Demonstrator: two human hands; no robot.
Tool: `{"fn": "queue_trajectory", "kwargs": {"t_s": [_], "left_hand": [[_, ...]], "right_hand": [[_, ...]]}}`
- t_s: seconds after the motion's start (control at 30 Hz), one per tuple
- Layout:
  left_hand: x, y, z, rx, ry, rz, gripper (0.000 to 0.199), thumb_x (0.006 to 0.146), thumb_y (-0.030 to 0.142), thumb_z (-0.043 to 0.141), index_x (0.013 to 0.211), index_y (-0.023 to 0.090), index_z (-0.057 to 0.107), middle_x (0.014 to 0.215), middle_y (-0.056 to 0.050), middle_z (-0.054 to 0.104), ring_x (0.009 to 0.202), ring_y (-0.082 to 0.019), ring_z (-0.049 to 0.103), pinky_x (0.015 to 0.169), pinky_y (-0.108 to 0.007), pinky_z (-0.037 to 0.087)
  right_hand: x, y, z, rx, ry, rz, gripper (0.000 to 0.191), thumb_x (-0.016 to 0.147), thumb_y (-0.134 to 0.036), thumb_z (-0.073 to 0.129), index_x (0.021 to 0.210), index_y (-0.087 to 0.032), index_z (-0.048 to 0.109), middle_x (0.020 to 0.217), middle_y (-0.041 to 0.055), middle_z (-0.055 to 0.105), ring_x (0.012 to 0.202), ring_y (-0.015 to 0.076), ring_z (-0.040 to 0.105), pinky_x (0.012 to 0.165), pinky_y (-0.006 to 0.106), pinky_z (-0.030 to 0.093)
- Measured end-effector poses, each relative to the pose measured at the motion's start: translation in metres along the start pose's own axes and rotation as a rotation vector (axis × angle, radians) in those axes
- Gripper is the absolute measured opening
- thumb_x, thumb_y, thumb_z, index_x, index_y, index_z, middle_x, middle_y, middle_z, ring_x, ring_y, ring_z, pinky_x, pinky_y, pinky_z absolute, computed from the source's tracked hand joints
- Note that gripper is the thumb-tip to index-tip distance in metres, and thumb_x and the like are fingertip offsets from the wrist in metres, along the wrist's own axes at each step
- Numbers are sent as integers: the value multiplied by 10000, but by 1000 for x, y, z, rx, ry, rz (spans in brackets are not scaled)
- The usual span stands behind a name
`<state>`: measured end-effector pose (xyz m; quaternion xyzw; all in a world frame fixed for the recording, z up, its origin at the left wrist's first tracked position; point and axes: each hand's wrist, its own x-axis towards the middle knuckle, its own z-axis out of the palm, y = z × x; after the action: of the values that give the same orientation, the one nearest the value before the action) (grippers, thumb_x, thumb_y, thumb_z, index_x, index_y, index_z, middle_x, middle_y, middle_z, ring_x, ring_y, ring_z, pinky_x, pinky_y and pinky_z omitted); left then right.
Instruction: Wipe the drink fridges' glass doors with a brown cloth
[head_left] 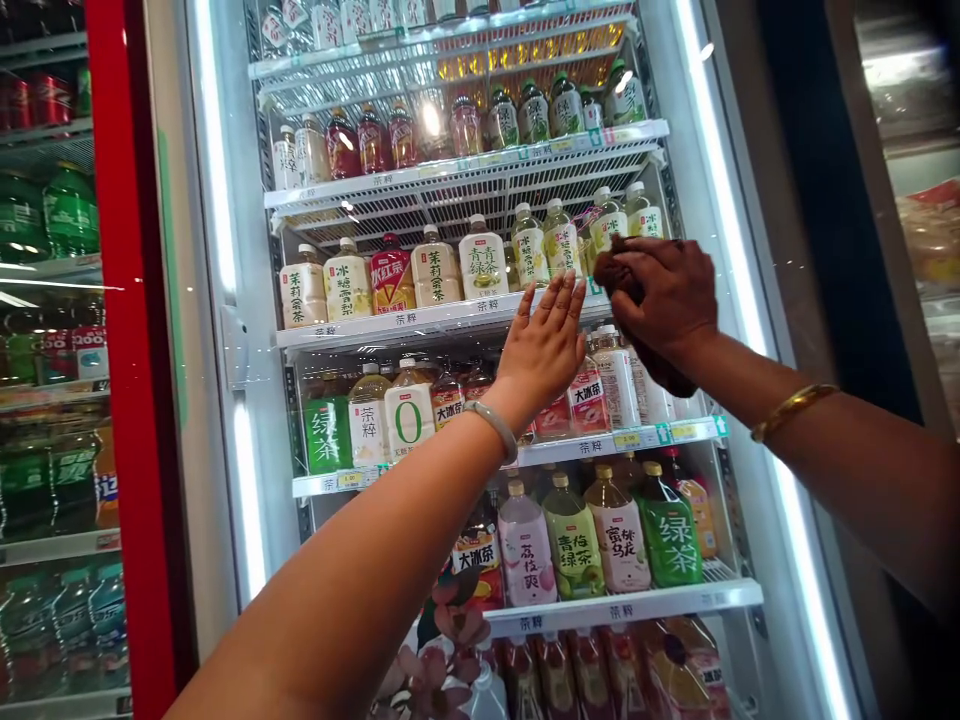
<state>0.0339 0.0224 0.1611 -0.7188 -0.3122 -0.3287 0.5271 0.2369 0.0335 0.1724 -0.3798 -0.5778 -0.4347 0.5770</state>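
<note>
My left hand (544,340) lies flat against the glass door (491,372) of a lit drinks cooler, palm forward and fingers stretched out. A pale bangle (495,428) circles that wrist. Further right and slightly higher, my right hand (669,298) is closed around a dark brown cloth (664,370), which is bunched against the glass and hangs below the fingers. A gold bracelet (793,410) sits on the right wrist. Behind the door, close to both hands, stand pear drink bottles (561,240) with pale labels.
Shelves inside the cooler hold rows of bottled teas (431,270), with price strips (405,322) along their edges. A vertical door handle (235,345) is at the left. Another cooler with a red frame (131,350) stands further left. Packaged goods (930,230) show at the far right.
</note>
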Motion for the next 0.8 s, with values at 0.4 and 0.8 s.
{"fn": "queue_trajectory", "kwargs": {"t_s": [0.4,0.8], "left_hand": [[0,3,0,-5,19,-10,635,1066,310,221,1665,101,224,1766,-90,214,1655,-219,125,1378,-488,5],[-3,4,4,-31,15,-33,645,1057,309,263,1681,171,179,1772,-60,185,1655,-203,91,1378,-476,-2]], "right_hand": [[-31,-13,5,56,53,-41,415,894,-426,562,1250,-248,677,1447,78,623,1219,390,524,1003,585,411],[-68,70,-4,-40,205,219,458,830,-413,563,1255,-283,675,1352,140,652,1259,387,559,1045,591,439]]}}
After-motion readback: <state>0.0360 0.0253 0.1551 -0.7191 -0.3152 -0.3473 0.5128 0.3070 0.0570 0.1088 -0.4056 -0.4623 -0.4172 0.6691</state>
